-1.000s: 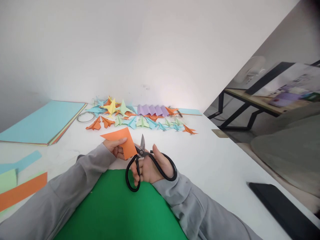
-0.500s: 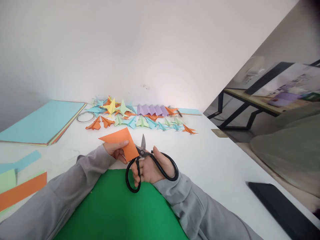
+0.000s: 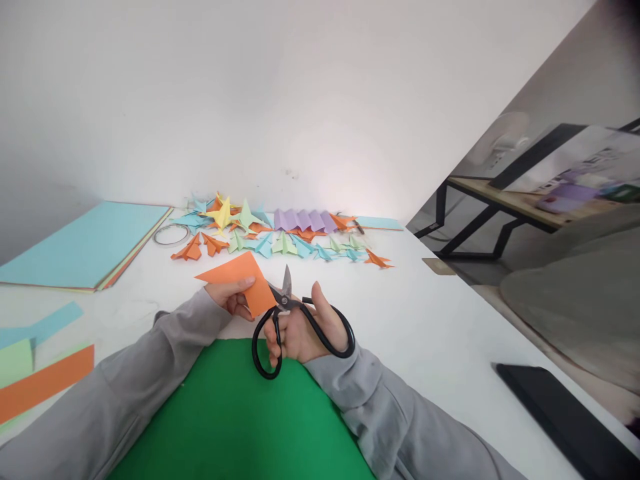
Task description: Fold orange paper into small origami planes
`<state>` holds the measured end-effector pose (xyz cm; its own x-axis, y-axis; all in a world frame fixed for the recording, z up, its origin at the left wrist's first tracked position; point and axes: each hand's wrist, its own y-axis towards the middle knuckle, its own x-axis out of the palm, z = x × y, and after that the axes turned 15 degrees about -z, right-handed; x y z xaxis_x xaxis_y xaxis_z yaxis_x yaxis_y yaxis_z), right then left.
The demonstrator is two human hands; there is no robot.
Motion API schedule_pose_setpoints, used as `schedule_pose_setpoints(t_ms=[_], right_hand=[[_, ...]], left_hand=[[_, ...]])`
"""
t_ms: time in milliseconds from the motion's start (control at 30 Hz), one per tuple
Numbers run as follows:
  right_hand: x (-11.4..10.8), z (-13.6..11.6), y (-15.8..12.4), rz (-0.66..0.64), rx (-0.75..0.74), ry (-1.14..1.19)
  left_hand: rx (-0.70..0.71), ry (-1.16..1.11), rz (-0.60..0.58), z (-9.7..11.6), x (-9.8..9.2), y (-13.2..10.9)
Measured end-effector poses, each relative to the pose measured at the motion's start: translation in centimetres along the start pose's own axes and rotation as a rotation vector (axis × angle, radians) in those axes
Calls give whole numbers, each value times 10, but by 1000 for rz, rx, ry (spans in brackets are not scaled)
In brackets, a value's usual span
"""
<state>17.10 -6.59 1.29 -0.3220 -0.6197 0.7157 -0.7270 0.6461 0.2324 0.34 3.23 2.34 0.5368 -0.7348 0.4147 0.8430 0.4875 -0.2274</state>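
Note:
An orange piece of paper (image 3: pixel 239 270) with a pointed left end is pinched in my left hand (image 3: pixel 231 297), thumb on top and fingers beneath. My right hand (image 3: pixel 305 330) has its fingers and thumb through the black handles of a pair of scissors (image 3: pixel 285 301). The blades stand apart, one pointing up and the other at the paper's right edge; whether that lower blade is behind or against the paper I cannot tell. Below both hands lies a green sheet (image 3: pixel 240 407) at the near edge of the white table (image 3: pixel 415 347).
Folded paper shapes (image 3: pixel 285 244) in several colours and a pleated purple paper (image 3: pixel 305 221) line the wall. A stack of coloured sheets (image 3: pixel 85 243) and a wire coil (image 3: pixel 171 234) are at left, with paper strips (image 3: pixel 47 383) nearer. A black flat object (image 3: pixel 565 417) lies right.
Both hands, the orange paper and the scissors have shifted slightly upward. My right thumb has lifted and straightened a little. The scissor blades remain apart.

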Motion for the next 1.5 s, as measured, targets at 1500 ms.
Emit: schedule_pose_setpoints(t_ms=[1500], right_hand=[[-1,-1,-2,18,81,103]], left_hand=[[9,78,38,-1,6,-3]])
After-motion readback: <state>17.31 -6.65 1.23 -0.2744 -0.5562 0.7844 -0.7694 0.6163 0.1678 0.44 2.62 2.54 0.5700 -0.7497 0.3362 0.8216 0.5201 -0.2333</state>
